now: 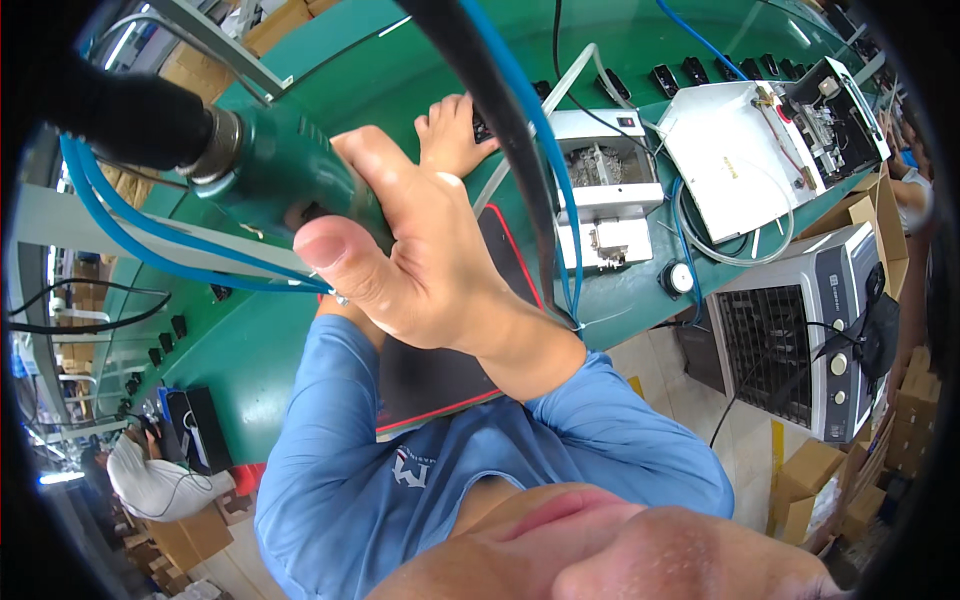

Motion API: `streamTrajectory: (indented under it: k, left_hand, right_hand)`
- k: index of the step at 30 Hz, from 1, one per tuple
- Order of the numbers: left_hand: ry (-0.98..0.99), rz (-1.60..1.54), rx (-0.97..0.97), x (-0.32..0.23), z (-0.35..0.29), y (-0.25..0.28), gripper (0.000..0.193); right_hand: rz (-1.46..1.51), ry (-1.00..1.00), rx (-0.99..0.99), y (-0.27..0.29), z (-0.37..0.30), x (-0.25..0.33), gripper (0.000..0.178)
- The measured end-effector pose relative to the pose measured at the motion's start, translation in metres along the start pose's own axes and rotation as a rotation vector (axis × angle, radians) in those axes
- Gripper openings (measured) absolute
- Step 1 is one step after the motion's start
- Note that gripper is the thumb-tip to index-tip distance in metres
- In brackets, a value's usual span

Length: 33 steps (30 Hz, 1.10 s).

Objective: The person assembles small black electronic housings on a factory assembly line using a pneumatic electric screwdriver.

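"Green casing, metal collar. Head view: where is that tool?"

"The green tool (300, 170) is raised at upper left, close to the camera, tilted, its black end toward the left edge. Your right hand (430, 260) has it."

"State of the right grip?"

"Closed round the casing, your thumb along the near side and your index finger over the far side. The remaining fingers are hidden."

"Left grip?"

"Your left hand (455, 140) is beyond the right one, low over the bench (240, 375), fingers parted and partly bent. A small black piece (482, 127) shows between fingertips and thumb, partly covered by a thick black cable (500, 105). Whether you pinch it or merely touch it, cannot tell."

"Surroundings?"

"Between your forearms, a black mat (430, 375) with red edging. To your right, a white machine (605, 198) with small metal bits in its tray; farther right, an opened unit with a white panel (715, 150). Black parts (695, 70) stand in a row along the far side. A grey air cooler (780, 350) is on the floor at right, near an open cardboard box (810, 470)."
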<state>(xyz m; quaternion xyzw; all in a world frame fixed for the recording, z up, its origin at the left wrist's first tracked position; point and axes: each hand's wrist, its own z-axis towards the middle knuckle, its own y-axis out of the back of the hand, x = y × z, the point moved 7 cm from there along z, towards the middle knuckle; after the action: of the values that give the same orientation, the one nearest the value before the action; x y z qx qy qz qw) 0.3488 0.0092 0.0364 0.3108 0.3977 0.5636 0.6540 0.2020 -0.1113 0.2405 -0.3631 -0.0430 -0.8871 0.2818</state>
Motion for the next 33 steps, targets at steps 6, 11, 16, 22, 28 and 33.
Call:
streamTrajectory:
  k: [6,11,16,22,28,33]
  left_hand:
    - [0.105,-0.155,-0.065,0.024,-0.008,0.005,0.081]
    - [-0.005,-0.881,0.219,0.065,-0.133,0.052,0.071]
    - [0.283,-0.637,0.137,0.020,-0.235,0.134,0.078]
    - [0.066,-0.684,0.068,-0.026,-0.272,0.138,0.092]
    - [0.077,-0.676,0.081,-0.024,-0.254,0.138,0.085]
    - [0.065,-0.630,0.060,-0.016,-0.250,0.129,0.083]
  right_hand:
    - [-0.175,0.067,-0.065,0.003,0.005,-0.005,0.064]
    - [0.197,-0.164,-0.069,-0.009,0.002,-0.006,0.060]
    - [0.190,-0.160,-0.015,-0.018,-0.011,-0.020,0.058]
    - [0.109,-0.243,0.005,-0.023,-0.028,-0.028,0.086]
    - [0.032,-0.153,-0.073,-0.026,-0.017,0.006,0.102]
    - [0.177,-0.183,0.161,-0.021,-0.026,-0.001,0.125]
